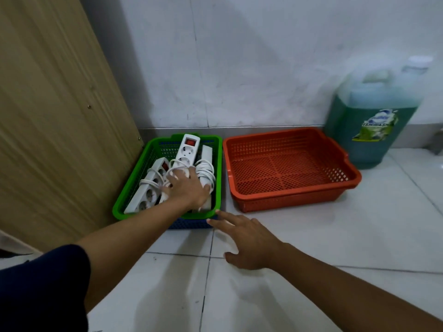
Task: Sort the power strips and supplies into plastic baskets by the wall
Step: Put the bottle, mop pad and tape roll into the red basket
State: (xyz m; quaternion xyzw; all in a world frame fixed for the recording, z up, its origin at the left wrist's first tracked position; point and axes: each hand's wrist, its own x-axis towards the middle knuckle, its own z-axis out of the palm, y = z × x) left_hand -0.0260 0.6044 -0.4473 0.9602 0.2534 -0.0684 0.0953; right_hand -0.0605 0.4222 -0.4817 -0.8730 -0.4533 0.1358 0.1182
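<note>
A green basket (134, 185) sits nested on a blue basket (189, 225) against the wall at the left. Inside lie three white power strips: one at the left (146, 195), one in the middle with a red switch (188, 149), one at the right wrapped in its cord (206, 164). My left hand (188, 188) lies flat on the strips and cords, fingers spread. My right hand (244, 238) hovers over the floor by the green basket's near right corner, fingers apart, holding nothing. An orange basket (347, 168) stands empty to the right.
A large jug of green dishwashing liquid (369, 116) stands by the wall behind the orange basket. A wooden panel (55, 116) rises at the left, touching the green basket. The floor is white tile.
</note>
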